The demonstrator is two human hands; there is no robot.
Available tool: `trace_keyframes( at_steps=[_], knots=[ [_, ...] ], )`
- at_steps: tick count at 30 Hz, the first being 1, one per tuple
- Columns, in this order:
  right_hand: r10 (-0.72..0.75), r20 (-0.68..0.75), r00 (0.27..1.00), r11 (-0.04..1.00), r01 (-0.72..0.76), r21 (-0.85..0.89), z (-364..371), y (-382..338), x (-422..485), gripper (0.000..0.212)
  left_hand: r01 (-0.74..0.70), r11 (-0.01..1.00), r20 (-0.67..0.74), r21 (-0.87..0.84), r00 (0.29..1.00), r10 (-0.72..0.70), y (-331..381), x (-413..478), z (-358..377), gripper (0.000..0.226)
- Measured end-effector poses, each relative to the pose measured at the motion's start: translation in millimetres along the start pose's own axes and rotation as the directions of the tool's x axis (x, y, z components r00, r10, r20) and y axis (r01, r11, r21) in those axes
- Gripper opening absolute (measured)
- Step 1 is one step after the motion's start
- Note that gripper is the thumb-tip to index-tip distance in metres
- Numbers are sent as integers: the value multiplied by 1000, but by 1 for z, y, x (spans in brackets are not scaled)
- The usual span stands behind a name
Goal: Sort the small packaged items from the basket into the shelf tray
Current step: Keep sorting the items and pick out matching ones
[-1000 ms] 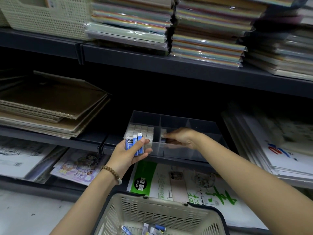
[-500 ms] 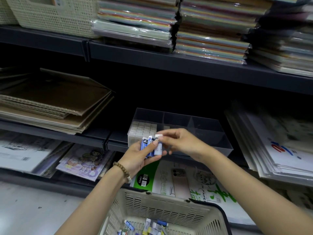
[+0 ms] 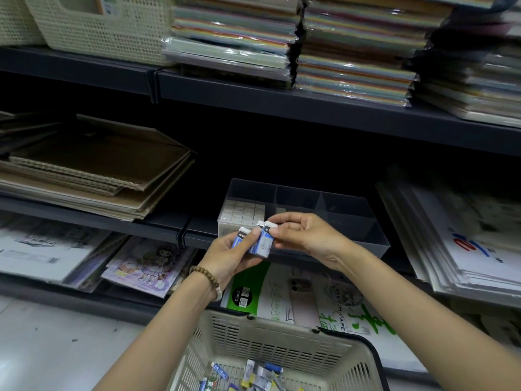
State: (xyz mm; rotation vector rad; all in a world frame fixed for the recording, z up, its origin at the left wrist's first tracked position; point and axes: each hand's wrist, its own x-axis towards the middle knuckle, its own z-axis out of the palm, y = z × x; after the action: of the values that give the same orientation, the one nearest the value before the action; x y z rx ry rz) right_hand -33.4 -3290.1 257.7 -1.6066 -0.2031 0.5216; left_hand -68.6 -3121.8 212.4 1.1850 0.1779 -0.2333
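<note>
Dark grey metal shelving [image 3: 253, 90] runs across the view. Stacks of film-wrapped coloured paper [image 3: 234, 38] sit on the upper shelf, and brown cardboard sheets [image 3: 93, 170] lie on the middle shelf to the left.

- Smoky clear plastic divided tray [image 3: 369, 238] sits on the middle shelf, straight ahead. Its left compartment holds tidy rows of small white packs [image 3: 242, 214]. The other compartments are too dim to read.
- My left hand [image 3: 229, 256], with a wooden bead bracelet [image 3: 207, 279] at the wrist, is curled round a few small blue-and-white rectangular packs [image 3: 262, 244]. The thumb lies across them, just in front of the tray's near wall.
- My right hand [image 3: 306, 235] pinches the top end of the rightmost pack between thumb and fingertips. My other fingers are folded in.
- Cream slotted plastic basket [image 3: 267, 345] is below my forearms. Loose small packaged items [image 3: 253, 375], mostly blue and white, lie jumbled on its floor.
- Sketch paper pads [image 3: 296, 300] lie on the lowest shelf, between basket and tray.
</note>
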Motion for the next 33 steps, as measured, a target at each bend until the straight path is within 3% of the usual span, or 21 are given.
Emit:
trace_keyframes(
  at_steps=[5,8,13,20,23,28,33],
  knots=[
    [-15,16,1000,998,16,-63,-4,-1,-1,22,-50,998,110,47,993,44,4,-1,-3,39],
    [-31,-13,999,996,30,-87,-11,-6,-3,22,-31,999,139,-9,990,32,6,0,-2,31],
    [-28,59,998,997,32,-66,-9,-4,-7,20,-74,984,118,162,991,55,2,-1,3,31],
    [26,-16,1000,1000,-25,15,-1,1,-5,27,-78,970,191,229,981,34,-4,0,4,60],
    [57,38,998,997,-59,52,-5,-2,-7,23,-82,978,237,191,971,35,-4,1,1,50],
    [65,85,994,997,-67,26,-10,-12,-6,24,-203,958,226,202,962,156,-1,2,2,30],
    [-24,84,996,998,29,-62,-16,-17,-5,27,-321,906,151,275,945,289,7,1,10,29]
  ],
)
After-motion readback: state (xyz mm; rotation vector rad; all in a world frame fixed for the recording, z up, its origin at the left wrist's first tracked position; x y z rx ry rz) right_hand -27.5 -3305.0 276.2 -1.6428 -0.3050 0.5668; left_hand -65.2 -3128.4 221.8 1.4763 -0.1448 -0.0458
